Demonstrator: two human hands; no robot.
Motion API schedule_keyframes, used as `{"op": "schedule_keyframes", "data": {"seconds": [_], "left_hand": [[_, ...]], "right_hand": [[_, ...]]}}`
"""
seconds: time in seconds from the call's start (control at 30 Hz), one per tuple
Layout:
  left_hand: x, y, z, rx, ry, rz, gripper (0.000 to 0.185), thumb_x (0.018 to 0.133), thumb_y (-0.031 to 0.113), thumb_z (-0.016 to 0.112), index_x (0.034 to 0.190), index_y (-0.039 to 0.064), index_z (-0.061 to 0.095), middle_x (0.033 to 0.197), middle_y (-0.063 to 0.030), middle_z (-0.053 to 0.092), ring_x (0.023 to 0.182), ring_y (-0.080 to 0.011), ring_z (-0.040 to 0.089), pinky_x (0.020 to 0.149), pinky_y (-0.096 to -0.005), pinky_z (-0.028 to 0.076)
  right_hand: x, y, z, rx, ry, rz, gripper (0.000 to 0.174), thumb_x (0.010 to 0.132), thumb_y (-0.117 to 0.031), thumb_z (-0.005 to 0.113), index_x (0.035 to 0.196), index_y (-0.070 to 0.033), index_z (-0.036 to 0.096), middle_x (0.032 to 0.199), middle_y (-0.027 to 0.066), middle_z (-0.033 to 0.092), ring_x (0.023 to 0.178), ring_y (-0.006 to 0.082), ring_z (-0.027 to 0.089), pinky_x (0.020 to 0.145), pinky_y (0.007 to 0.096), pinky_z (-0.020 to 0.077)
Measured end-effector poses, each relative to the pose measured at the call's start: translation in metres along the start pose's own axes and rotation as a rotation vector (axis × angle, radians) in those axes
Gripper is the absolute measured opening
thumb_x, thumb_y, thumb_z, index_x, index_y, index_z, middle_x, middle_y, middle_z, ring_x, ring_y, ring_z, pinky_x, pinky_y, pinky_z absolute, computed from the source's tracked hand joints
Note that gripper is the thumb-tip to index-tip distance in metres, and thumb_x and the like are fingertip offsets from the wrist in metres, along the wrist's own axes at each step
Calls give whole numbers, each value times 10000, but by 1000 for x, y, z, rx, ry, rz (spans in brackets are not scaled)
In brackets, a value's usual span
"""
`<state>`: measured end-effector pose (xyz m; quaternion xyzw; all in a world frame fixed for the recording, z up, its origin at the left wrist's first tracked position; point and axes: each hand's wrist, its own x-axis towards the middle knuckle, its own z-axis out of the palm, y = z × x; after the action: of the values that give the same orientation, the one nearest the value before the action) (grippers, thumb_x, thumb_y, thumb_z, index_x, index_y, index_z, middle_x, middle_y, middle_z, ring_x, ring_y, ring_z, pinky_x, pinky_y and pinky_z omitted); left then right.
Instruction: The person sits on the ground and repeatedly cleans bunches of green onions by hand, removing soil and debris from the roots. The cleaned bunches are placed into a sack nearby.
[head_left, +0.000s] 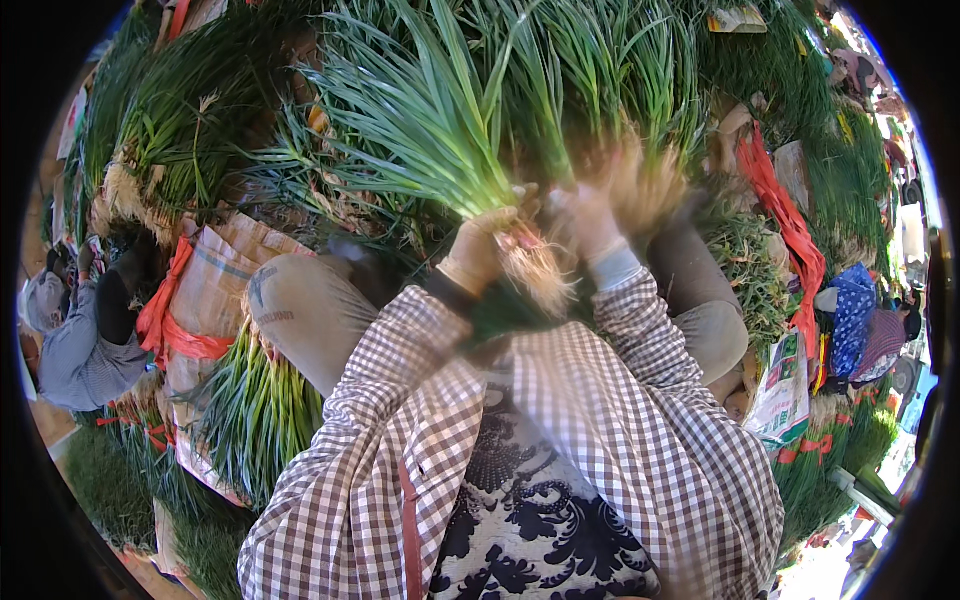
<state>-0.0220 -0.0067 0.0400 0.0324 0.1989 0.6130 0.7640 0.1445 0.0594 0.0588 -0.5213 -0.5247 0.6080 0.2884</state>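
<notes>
My left hand (478, 251), in a pale glove, is closed around a bunch of green onions (457, 165). The leaves fan out up and to the left; reddish bulb ends and stringy roots (544, 274) hang out below the fist. Just to the right, my right hand (589, 223) is blurred by motion. Its fingers close on the lower end of another few green onions (553, 154), whose bulbs are hidden by the hand. Beyond both hands lies a broad heap of green onions (630, 60), with blurred roots (649, 176) towards me.
My bent knees (307, 315) flank the work area. At left stands a woven sack (217, 270) with a red plastic tie (169, 315). Red plastic strips (784, 225) hang at right above a printed bag (784, 390). One person (90, 337) sits at left, another (862, 322) at right.
</notes>
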Motion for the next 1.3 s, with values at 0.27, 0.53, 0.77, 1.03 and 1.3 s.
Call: {"op": "schedule_keyframes", "data": {"seconds": [0.27, 0.53, 0.77, 1.03, 1.3], "left_hand": [[-19, -6, 24, 28, 44, -153, 383, 811, 60, 564, 1167, -73, 516, 738, -162, 636, 589, -223, 632, 554, -245, 524], [-23, -2, 40, -26, 159, -211, 313, 790, 79, 578, 1062, -76, 578, 660, -181, 637, 549, -227, 635, 565, -279, 536], [-24, 2, 45, 34, 249, -96, 373, 794, 110, 562, 1108, -92, 550, 702, -169, 657, 562, -224, 641, 607, -290, 554], [-26, 10, 7, 336, 62, -95, 370, 782, 141, 591, 1081, -77, 574, 640, -125, 642, 528, -187, 624, 551, -300, 545], [-20, 0, -8, 196, 77, -132, 352, 765, 85, 591, 1086, -57, 572, 771, -144, 657, 556, -194, 628, 570, -307, 552]], "right_hand": [[-25, -43, 10, -1520, 1, -138, 178, 899, -110, 469, 955, 36, 554, 826, 170, 621, 618, 255, 656, 494, 350, 542], [-53, -86, 23, -1757, -655, -80, 458, 777, -107, 585, 1175, 89, 474, 1058, 218, 560, 921, 272, 622, 685, 428, 497], [-13, -82, -18, -655, -243, 117, 579, 884, -445, 548, 1239, 8, 487, 1135, 181, 589, 978, 212, 598, 809, 343, 499], [23, -48, 42, 425, 73, 433, 297, 920, -305, 545, 1037, -37, 592, 841, 67, 651, 684, 212, 608, 624, 332, 495], [50, 39, 36, 587, 85, 229, 321, 934, -217, 507, 1192, -26, 504, 1043, 110, 620, 908, 223, 583, 757, 330, 489]]}}
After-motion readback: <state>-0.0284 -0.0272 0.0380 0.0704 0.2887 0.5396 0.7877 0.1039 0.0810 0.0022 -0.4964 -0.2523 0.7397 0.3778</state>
